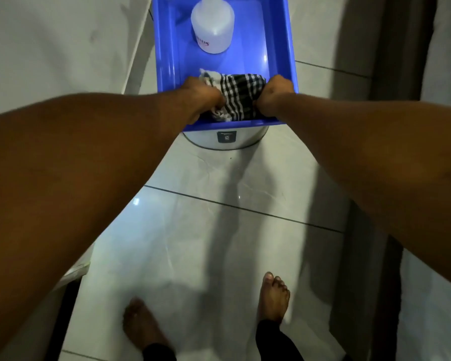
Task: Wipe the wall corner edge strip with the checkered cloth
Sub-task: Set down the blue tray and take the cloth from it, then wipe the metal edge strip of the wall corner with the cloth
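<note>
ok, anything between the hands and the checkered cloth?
No. Both the left hand and the right hand are already closed on the checkered cloth at the near end of the blue tub. The white bottle lies farther back, clear of them.

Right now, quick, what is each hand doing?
Left hand: closed on the checkered cloth inside the blue tub.
Right hand: closed on the same cloth's other end.
</note>
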